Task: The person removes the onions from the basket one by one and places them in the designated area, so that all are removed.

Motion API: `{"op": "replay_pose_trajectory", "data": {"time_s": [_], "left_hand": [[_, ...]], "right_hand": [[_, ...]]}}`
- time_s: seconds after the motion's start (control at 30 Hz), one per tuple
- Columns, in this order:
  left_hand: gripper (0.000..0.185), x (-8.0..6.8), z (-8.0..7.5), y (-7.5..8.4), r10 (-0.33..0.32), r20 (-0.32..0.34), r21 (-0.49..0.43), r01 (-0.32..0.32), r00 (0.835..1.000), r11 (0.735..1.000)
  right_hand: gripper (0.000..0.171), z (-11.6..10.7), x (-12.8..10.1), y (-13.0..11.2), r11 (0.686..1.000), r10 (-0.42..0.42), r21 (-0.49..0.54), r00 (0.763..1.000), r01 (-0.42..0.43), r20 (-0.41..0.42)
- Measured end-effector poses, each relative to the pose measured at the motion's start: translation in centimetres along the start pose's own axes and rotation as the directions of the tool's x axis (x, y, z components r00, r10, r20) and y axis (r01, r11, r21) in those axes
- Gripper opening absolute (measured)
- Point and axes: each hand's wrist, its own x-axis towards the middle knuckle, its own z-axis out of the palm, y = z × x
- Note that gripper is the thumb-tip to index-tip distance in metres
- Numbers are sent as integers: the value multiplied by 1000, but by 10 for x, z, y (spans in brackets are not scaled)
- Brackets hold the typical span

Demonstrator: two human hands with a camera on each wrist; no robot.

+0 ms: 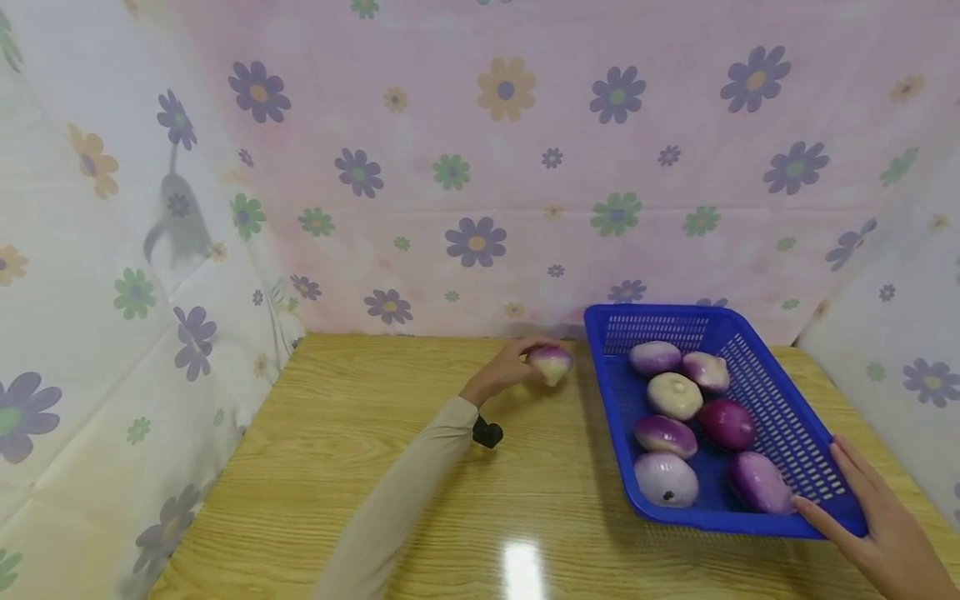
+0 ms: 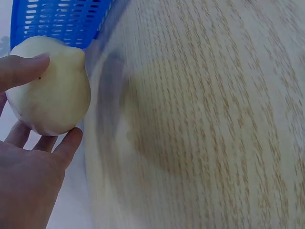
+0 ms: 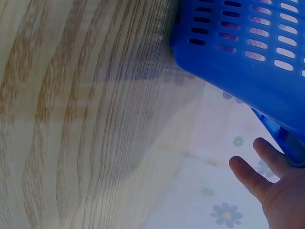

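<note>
1. Observed floral cloth (image 1: 480, 150) behind wood-grain table (image 1: 360, 400) and along both sides.
2. Noted bright reflection (image 1: 522, 571) on near part of table.
3. Grasped purple-and-cream vegetable (image 1: 551, 364) in left hand (image 1: 504, 369), with thumb on one side and fingertips on opposite side, as seen in left wrist view.
4. Located purple-and-cream vegetable near far edge of table, left of blue basket (image 1: 720, 522) and apart from it; held above table, with shadow (image 2: 143, 133) on wood.
5. Gripped near right corner of blue basket with right hand (image 1: 885, 508), with thumb across near rim and fingers along outside of right side.
6. Counted seven vegetables inside blue basket, including cream vegetable (image 1: 675, 396), dark purple vegetable (image 1: 727, 424) just right of it, and pale vegetable (image 1: 666, 480) with dark spot at near left.
7. Noted purple vegetable (image 1: 761, 482) at near right, close to right thumb.
8. Observed beige sleeve (image 1: 408, 500) on left arm and black device (image 1: 487, 433) beside left wrist.
</note>
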Motion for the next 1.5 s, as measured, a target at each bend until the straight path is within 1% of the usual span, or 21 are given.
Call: {"op": "replay_pose_trajectory", "data": {"time_s": [0.2,0.27,0.3,0.33,0.5,0.57,0.63,0.77,0.83,0.9,1.03,1.13,1.23,1.37,1.5], "left_hand": [[63,1,0,-11,-32,1,28,32,999,999],[64,1,0,-11,-42,-1,24,42,999,999],[64,-1,0,-8,-47,2,28,47,999,999],[63,-3,-1,-3,-44,4,30,43,999,999],[63,0,3,-4,-27,12,58,26,1000,998],[65,4,6,-11,-22,-1,74,22,1000,997],[65,4,7,-11,-11,-12,98,12,1000,995],[65,5,10,-12,41,-30,147,-36,999,988],[65,5,11,-13,57,-44,171,-49,997,984],[64,3,11,-13,66,-59,193,-53,996,980],[65,-1,10,-11,70,-81,204,-53,994,978],[64,-2,9,-9,66,-72,234,-48,995,971],[62,-2,9,-7,58,-57,302,-38,997,953],[58,-2,10,-2,63,-27,350,-49,998,935],[55,-4,11,3,54,-18,350,-44,998,936]], "right_hand": [[93,0,-2,-1,1000,-3,22,1000,3,0],[93,0,-2,-2,1000,6,25,1000,-6,5],[93,0,-2,-2,1000,10,27,1000,-10,6],[93,-1,-2,-2,999,14,29,1000,-15,7],[92,-2,-2,-3,999,20,35,1000,-20,5],[92,-1,-2,-2,999,21,34,1000,-21,3],[92,-1,-3,-2,999,24,34,1000,-24,2],[93,-1,-3,-2,999,34,32,999,-34,-5],[93,-1,-3,-1,999,35,29,999,-34,-10],[93,0,-3,-1,999,35,27,999,-34,-12],[92,0,-2,-2,999,33,35,999,-33,-4],[92,0,-2,-2,999,30,43,1000,-30,-4],[92,0,-2,-2,998,31,46,999,-30,-9],[91,-1,-2,-2,999,27,45,999,-26,-19],[90,-1,-3,-1,998,-4,62,999,6,-35]]}}
